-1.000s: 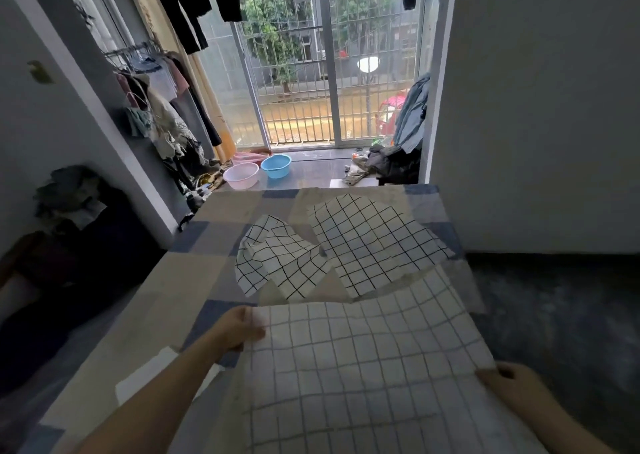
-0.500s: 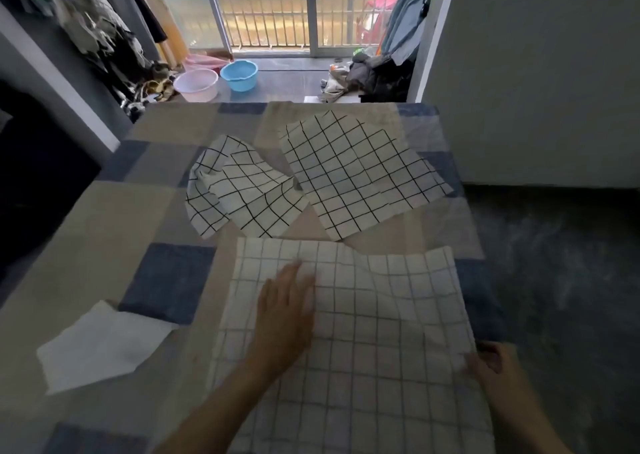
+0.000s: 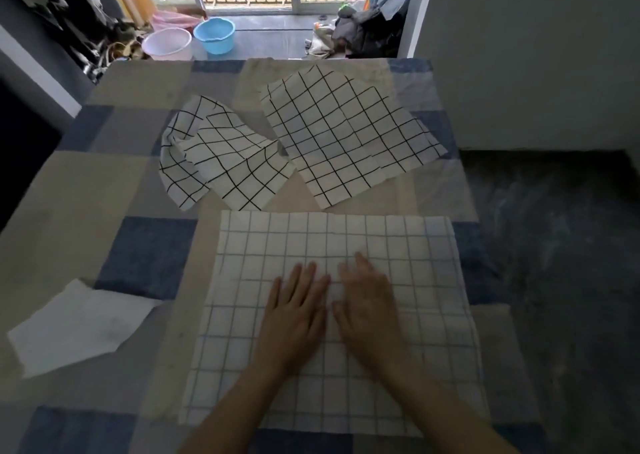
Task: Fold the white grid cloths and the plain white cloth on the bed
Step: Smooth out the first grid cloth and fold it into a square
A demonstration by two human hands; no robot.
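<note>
A large white cloth with a faint grey grid (image 3: 408,246) lies spread flat on the bed (image 3: 145,256) in front of me. My left hand (image 3: 294,311) and my right hand (image 3: 367,304) rest flat on its middle, side by side, fingers extended, holding nothing. Beyond it lie two white cloths with black grids: a crumpled one (image 3: 225,163) at the left and a flat one (image 3: 346,135) at the right. A plain white cloth (image 3: 76,325) lies at the bed's near left.
The bed has a beige and blue checked cover; its right edge drops to a dark floor (image 3: 554,246). Past the far end stand a pink basin (image 3: 167,42) and a blue basin (image 3: 214,34), with clothes piles and a barred balcony door.
The faint-grid cloth, held up a second ago, now lies flat on the bed. My right hand left its right edge and joined my left hand on the middle.
</note>
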